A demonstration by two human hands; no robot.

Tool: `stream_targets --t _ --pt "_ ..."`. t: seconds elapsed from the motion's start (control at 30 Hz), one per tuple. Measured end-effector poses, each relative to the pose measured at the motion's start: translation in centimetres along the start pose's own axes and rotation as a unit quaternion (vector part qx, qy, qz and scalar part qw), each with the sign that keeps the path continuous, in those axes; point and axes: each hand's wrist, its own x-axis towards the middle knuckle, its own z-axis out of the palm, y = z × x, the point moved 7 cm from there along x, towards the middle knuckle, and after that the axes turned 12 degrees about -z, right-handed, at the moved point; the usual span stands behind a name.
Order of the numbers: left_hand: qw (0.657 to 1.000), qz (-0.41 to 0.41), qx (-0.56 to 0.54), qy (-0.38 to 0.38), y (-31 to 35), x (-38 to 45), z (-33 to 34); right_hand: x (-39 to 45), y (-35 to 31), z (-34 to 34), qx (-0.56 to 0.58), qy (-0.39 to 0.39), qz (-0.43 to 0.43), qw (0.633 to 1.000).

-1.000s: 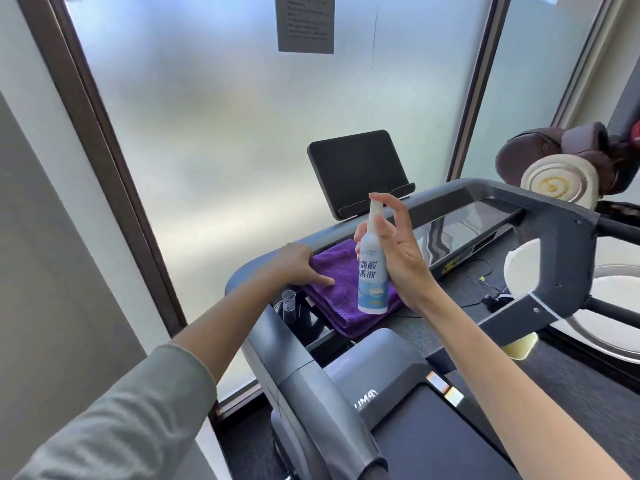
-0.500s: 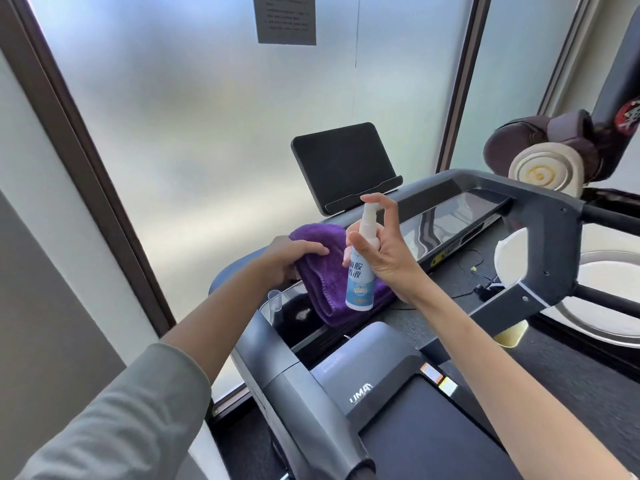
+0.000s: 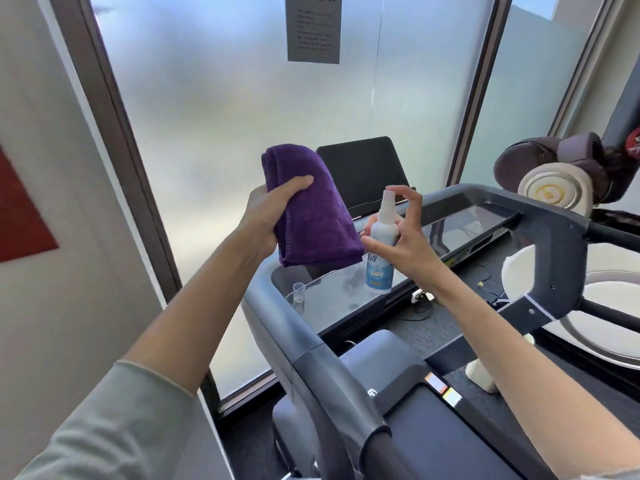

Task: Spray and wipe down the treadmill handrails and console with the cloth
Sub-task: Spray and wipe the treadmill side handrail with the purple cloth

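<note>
Ahead of you stands a tall frosted glass window (image 3: 242, 140) in dark brown metal frames (image 3: 114, 133), letting in soft, pale daylight. A grey printed paper notice (image 3: 313, 27) is stuck high on the glass. To your left is a plain off-white wall (image 3: 45, 306) bearing a red panel (image 3: 20, 216). Dark grey carpet (image 3: 606, 400) covers the floor at right.

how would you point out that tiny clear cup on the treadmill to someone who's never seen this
Start at the treadmill's glossy console under the frosted window. Go to its near left corner, below the purple cloth. There stands the small clear plastic cup, upright, the only see-through thing on it, left of the white spray bottle.
</note>
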Motion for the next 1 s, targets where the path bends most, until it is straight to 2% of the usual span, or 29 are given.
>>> stream_targets --t 0.2,0.43,0.57,0.73,0.83,1.0 --pt "1.0 -0.014 0.001 -0.013 -2.7 -3.3 -1.6 -1.8 -1.6 2.6 -0.04 -0.001 0.012 0.999" --pt "0.997 0.05 0.051 0.018 -3.9 -7.7 -4.7 -4.1 -3.8 1.4 -0.081 0.001 0.038 0.996" --pt "0.99 0.076 0.086 0.079 -4.5 -12.3 -6.2 -5.8 -5.5 1.0 -0.068 -0.043 0.043 0.996" --pt "0.968 0.14 0.112 0.175 -6.1 -18.7 -7.1 -7.5 -9.1 -0.6 -0.073 -0.087 -0.002 0.994" --pt "0.959 0.152 0.117 0.207 -7.8 -22.2 -5.7 -9.6 -10.6 -1.8 -0.071 -0.113 -0.012 0.991" --pt "0.942 0.164 0.118 0.269 -10.6 -28.4 -2.5 -14.3 -12.5 -3.4 -0.035 -0.162 0.018 0.986"
